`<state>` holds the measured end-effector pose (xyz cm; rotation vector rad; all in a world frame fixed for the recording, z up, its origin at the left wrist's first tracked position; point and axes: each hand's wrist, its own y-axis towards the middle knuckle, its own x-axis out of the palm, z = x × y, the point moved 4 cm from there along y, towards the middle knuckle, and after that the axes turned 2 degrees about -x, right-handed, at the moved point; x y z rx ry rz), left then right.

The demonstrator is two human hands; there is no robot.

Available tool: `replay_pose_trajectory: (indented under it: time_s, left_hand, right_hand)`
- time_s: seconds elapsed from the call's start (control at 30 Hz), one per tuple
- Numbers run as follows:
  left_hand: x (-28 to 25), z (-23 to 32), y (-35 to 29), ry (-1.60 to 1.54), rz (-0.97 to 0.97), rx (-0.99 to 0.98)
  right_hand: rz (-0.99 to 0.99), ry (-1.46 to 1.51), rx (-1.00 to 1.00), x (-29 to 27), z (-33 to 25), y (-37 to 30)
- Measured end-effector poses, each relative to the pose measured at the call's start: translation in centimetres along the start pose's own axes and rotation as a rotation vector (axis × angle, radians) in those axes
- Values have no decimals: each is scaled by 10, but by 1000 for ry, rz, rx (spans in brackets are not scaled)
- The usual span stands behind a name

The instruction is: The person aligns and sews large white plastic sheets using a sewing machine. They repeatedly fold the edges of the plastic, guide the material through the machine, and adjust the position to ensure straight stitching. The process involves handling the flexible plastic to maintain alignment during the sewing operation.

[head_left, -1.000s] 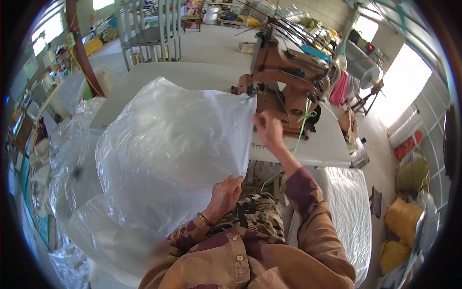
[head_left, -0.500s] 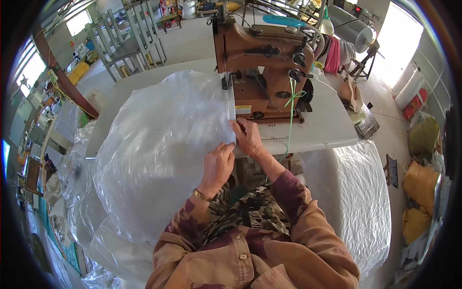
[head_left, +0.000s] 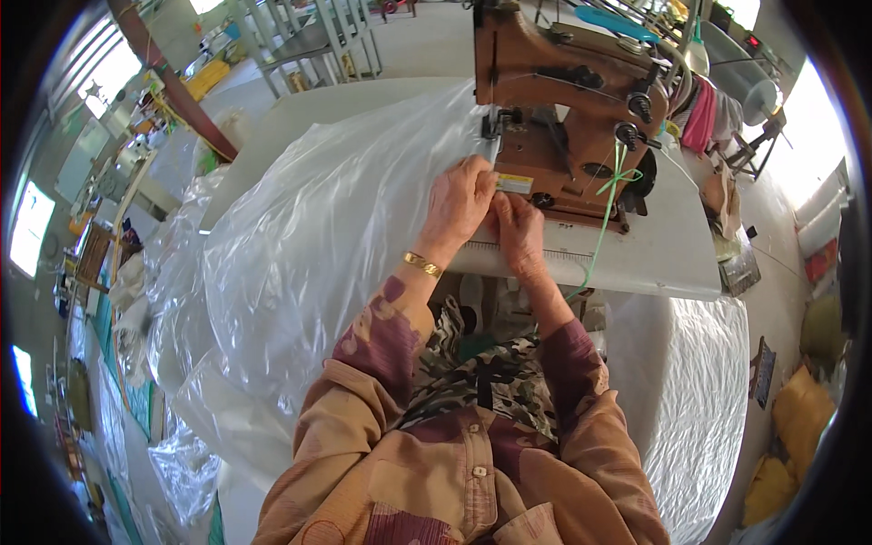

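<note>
A large sheet of clear plastic film point(head_left: 309, 227) spreads over the left of the table, its right edge running up to the presser foot point(head_left: 492, 123) of a brown sewing machine point(head_left: 554, 77). Just in front of that foot, my left hand point(head_left: 457, 204), with a gold bracelet at the wrist, is closed on the film's edge. Beside it on the right, my right hand point(head_left: 520, 232) has its fingers pinched together next to the machine's base. What lies between those fingertips is hidden. Green string point(head_left: 616, 182) is tied in a bow on a machine knob.
The pale tabletop point(head_left: 654, 250) carries a ruler strip point(head_left: 536, 252) along its front. A big roll of white plastic point(head_left: 699, 391) stands below at the right. More crumpled film point(head_left: 182, 282) hangs at the left. Behind stand a metal rack point(head_left: 313, 41) and a post point(head_left: 168, 77).
My left hand has moved forward along the film's edge to near the presser foot. My right hand has drawn back slightly. The film has pulled into folds, and the view has shifted.
</note>
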<state>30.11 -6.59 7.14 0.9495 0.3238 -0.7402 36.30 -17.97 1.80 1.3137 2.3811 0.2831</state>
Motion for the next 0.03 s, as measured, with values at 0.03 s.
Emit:
replay_pose_trajectory:
  time_s: [0.03]
  left_hand:
    - [-4,-1,-3,10,1,-4]
  right_hand:
    - [-1,-1,-16,-1,1,2]
